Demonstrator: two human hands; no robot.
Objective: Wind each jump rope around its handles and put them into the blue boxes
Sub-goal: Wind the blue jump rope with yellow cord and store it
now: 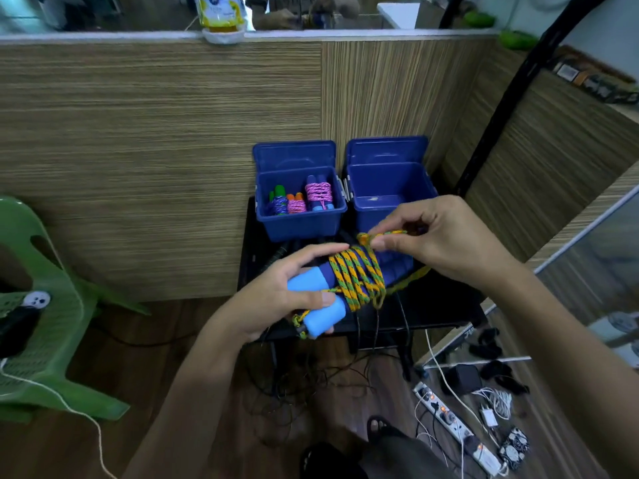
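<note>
In front of the boxes (300, 216), the left hand (276, 299) gripped foam handles (311, 299) bound in braided orange-green rope (356, 278); the right hand (439, 240) pinched its loose end.

We see the right blue box (390, 202) open at the top with bare room inside, its raised lid (387, 149) standing against the wood wall (173, 150) behind. The left blue box (300, 216) is partly filled by three wound ropes (301, 199). Our hands (439, 236) hover just in front of both boxes, above the dark counter (432, 305).
</note>
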